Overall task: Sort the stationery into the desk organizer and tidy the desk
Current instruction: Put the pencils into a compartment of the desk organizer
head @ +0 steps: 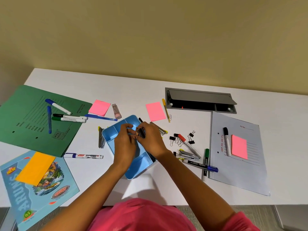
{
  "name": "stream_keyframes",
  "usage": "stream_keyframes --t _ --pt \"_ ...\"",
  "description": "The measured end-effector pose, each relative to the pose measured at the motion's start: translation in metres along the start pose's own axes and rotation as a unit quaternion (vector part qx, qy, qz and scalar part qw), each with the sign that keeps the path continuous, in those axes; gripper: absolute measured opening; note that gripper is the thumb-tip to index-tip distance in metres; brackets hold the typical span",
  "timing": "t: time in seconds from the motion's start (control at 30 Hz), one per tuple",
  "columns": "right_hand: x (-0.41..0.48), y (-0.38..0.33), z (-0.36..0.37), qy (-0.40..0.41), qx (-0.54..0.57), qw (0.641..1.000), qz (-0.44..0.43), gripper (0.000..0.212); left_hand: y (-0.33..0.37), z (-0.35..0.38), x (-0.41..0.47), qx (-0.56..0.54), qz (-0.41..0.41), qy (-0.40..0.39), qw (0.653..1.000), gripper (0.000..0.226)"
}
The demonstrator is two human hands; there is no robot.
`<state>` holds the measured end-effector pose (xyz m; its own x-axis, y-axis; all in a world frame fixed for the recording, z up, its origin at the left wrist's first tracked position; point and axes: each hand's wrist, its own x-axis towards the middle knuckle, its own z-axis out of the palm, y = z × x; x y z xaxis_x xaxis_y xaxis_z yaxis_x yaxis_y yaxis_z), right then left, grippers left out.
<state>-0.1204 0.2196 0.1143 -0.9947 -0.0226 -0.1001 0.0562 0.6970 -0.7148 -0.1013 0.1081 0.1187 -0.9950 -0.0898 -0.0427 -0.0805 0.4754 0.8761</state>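
Note:
A light blue desk organizer [111, 137] with several compartments sits mid-desk. Both hands hover over it. My right hand [150, 139] is shut on a bundle of dark pencils [141, 131], held upright over the organizer. My left hand [124, 142] has its fingers curled next to the bundle, touching it at the fingertips. Whiteboard markers [70, 118] and blue pens [49, 119] lie on a green folder [25, 117]. Another marker [83, 155] lies left of the organizer. Black binder clips [173, 139], a red marker [186, 142] and staplers [188, 155] lie to the right.
Pink sticky pads [99, 107] [155, 111] [239, 146], an eraser [116, 111] and a yellow pen [166, 110] lie behind the organizer. A grey cable hatch [200, 100] stands open. A grey file [241, 164] lies right, and a blue book [41, 185] with an orange pad on it lies left.

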Motion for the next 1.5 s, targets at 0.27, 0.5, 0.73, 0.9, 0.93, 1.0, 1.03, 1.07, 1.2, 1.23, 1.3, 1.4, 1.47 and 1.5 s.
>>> stream_keyframes --t 0.27,0.5,0.73,0.9,0.93,1.0,1.03,1.07,1.2,1.23,1.3,1.4,1.47,1.5 --pt "-0.040 0.016 -0.012 0.048 0.052 0.997 -0.022 0.013 0.007 0.006 -0.021 -0.034 0.004 -0.065 0.997 0.032" --pt "-0.073 0.030 -0.020 0.134 0.017 0.989 -0.058 0.019 0.002 0.015 -0.037 0.024 0.058 -0.149 0.987 0.034" --pt "-0.083 0.038 -0.021 0.079 0.065 0.995 -0.011 0.016 0.001 0.017 -0.043 0.053 0.061 -0.127 0.989 0.029" --pt "-0.087 0.038 -0.026 0.094 0.099 0.991 -0.001 0.013 -0.002 0.010 -0.040 0.061 0.034 -0.078 0.995 0.031" --pt "-0.088 0.038 -0.026 0.102 0.097 0.990 -0.006 0.013 -0.002 0.009 -0.039 0.061 0.032 -0.070 0.995 0.030" --pt "-0.089 0.038 -0.024 0.114 0.093 0.989 -0.012 0.015 -0.005 0.007 -0.039 0.059 0.027 -0.062 0.996 0.028" --pt "-0.090 0.038 -0.024 0.116 0.094 0.989 -0.011 0.015 -0.005 0.007 -0.039 0.059 0.022 -0.061 0.996 0.027" --pt "-0.090 0.038 -0.023 0.117 0.099 0.988 -0.006 0.016 -0.006 0.007 -0.039 0.060 0.016 -0.061 0.996 0.027" --pt "-0.090 0.039 -0.021 0.112 0.136 0.984 0.013 0.013 -0.007 0.007 -0.043 0.061 0.012 -0.063 0.996 0.030" --pt "-0.090 0.040 -0.021 0.109 0.141 0.984 0.013 0.012 -0.007 0.008 -0.043 0.062 0.010 -0.065 0.996 0.031" --pt "-0.090 0.041 -0.020 0.106 0.153 0.982 0.021 0.014 -0.006 0.008 -0.045 0.063 0.006 -0.069 0.996 0.032" --pt "-0.093 0.041 -0.022 0.102 0.173 0.979 0.040 0.022 -0.002 0.007 -0.046 0.058 0.009 -0.092 0.994 0.030" --pt "-0.094 0.041 -0.024 0.095 0.184 0.977 0.041 0.026 0.001 0.007 -0.047 0.062 0.025 -0.132 0.989 0.029" --pt "-0.094 0.040 -0.024 0.094 0.189 0.976 0.043 0.026 0.002 0.008 -0.048 0.072 0.040 -0.158 0.984 0.029"
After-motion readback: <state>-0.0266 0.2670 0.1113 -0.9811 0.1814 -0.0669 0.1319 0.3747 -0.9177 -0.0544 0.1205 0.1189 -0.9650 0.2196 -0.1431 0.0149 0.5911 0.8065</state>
